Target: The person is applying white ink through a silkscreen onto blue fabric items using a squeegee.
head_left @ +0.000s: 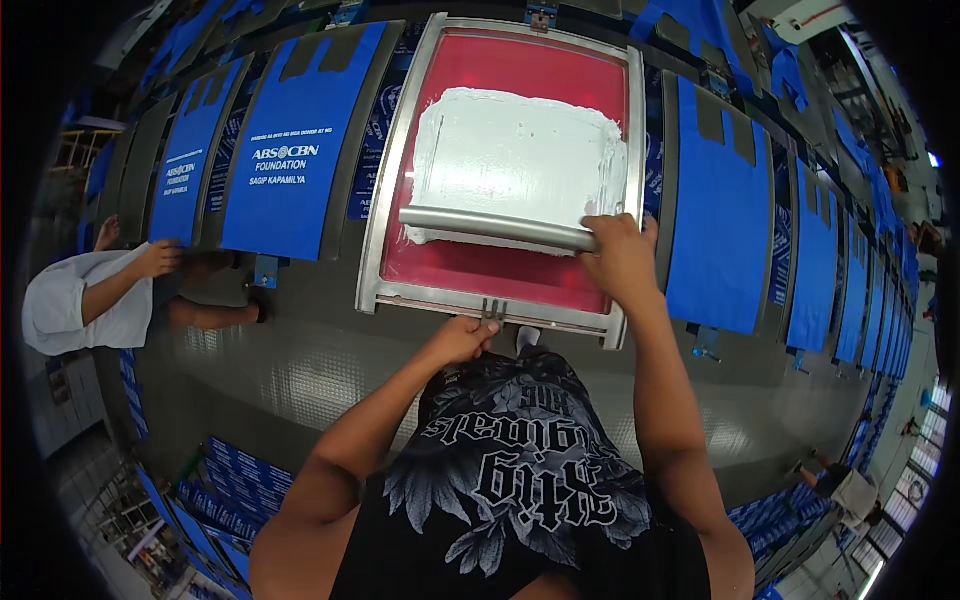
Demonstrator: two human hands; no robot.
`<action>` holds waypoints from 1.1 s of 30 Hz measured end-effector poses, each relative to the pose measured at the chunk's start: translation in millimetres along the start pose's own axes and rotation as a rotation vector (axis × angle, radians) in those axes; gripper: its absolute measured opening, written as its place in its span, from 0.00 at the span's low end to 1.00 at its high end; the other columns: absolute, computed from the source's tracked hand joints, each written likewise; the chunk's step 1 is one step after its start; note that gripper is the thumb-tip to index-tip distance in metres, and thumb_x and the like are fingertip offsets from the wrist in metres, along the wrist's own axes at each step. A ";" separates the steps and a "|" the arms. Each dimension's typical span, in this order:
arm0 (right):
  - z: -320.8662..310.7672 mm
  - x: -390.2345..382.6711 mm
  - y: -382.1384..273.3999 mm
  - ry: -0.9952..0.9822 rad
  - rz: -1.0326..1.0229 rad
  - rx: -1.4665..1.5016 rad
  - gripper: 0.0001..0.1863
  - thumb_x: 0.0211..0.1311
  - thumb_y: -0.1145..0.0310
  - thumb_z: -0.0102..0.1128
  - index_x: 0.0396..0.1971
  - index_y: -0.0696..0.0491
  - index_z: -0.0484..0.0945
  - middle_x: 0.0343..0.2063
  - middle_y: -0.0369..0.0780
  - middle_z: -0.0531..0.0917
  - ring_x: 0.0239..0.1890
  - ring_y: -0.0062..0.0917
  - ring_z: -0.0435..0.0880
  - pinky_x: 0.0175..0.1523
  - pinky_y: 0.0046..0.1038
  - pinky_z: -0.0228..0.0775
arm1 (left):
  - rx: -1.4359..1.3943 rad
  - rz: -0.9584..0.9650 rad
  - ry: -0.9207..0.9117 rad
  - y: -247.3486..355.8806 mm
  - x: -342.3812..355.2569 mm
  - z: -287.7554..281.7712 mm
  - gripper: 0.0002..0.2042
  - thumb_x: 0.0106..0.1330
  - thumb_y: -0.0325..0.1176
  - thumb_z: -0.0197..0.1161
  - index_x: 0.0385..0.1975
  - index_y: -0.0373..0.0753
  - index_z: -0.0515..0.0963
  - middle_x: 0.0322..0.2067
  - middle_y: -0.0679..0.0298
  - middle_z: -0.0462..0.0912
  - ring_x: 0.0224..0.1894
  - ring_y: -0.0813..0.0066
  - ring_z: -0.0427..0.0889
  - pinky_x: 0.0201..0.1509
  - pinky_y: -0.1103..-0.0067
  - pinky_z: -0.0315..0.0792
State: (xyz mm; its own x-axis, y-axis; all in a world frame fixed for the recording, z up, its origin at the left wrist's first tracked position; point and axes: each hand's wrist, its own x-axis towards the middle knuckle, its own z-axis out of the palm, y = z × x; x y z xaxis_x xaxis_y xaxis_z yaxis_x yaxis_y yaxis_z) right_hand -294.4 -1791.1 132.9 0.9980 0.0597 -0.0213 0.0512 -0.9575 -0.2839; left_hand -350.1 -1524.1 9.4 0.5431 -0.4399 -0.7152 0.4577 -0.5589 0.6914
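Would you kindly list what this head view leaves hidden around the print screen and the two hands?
- Whatever lies under the screen: covered by red mesh and white ink.
- Squeegee right end: covered by the right hand.
- Left hand fingers at the frame handle: curled under, grip unclear.
- Co-worker at left: mostly cut off by the fisheye rim.

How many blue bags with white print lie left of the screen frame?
2: one blue bag right beside the screen frame, another blue bag further left under a co-worker's hand. More may be hidden toward the rim.
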 end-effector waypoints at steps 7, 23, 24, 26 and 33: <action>58.9 8.7 108.0 0.103 0.111 0.577 0.27 0.34 0.56 0.75 0.38 0.54 0.81 0.36 0.44 0.81 0.44 0.34 0.79 0.50 0.30 0.70 | 0.374 0.229 0.511 34.6 -22.4 -53.1 0.15 0.62 0.42 0.55 0.31 0.34 0.80 0.31 0.49 0.82 0.35 0.55 0.81 0.38 0.67 0.72; -45.5 -47.0 198.1 0.045 0.449 1.065 0.21 0.41 0.68 0.69 0.38 0.59 0.80 0.31 0.38 0.82 0.37 0.21 0.78 0.45 0.24 0.69 | -0.216 0.315 0.831 80.7 24.4 -28.7 0.23 0.69 0.42 0.51 0.57 0.29 0.66 0.47 0.55 0.77 0.49 0.75 0.73 0.53 0.82 0.65; -53.7 -64.7 227.7 0.082 0.453 1.066 0.21 0.40 0.69 0.69 0.38 0.60 0.80 0.32 0.38 0.82 0.38 0.21 0.78 0.45 0.24 0.68 | -0.237 0.340 0.791 92.3 36.2 2.7 0.23 0.69 0.41 0.51 0.56 0.29 0.67 0.48 0.55 0.77 0.49 0.75 0.73 0.53 0.81 0.65; -72.4 -97.7 285.2 0.136 0.471 1.056 0.21 0.39 0.71 0.68 0.38 0.60 0.80 0.33 0.38 0.81 0.38 0.23 0.78 0.46 0.24 0.68 | -0.191 0.434 0.741 118.7 66.1 62.5 0.23 0.69 0.41 0.52 0.56 0.29 0.67 0.48 0.54 0.76 0.50 0.73 0.73 0.54 0.80 0.65; -103.4 -154.4 428.7 0.161 0.518 1.148 0.20 0.37 0.73 0.69 0.36 0.58 0.80 0.32 0.37 0.81 0.39 0.23 0.77 0.49 0.25 0.65 | -0.199 0.441 0.696 185.7 121.9 199.9 0.22 0.69 0.41 0.52 0.54 0.30 0.69 0.47 0.57 0.77 0.49 0.75 0.74 0.53 0.80 0.65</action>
State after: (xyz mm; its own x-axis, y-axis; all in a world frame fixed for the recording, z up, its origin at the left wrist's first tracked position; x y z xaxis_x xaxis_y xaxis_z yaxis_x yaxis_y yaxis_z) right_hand -422.7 -2240.0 113.6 0.8887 -0.3595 -0.2844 -0.3260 -0.0595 -0.9435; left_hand -339.6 -1822.0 30.2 0.9806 -0.0194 -0.1952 0.1825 -0.2747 0.9441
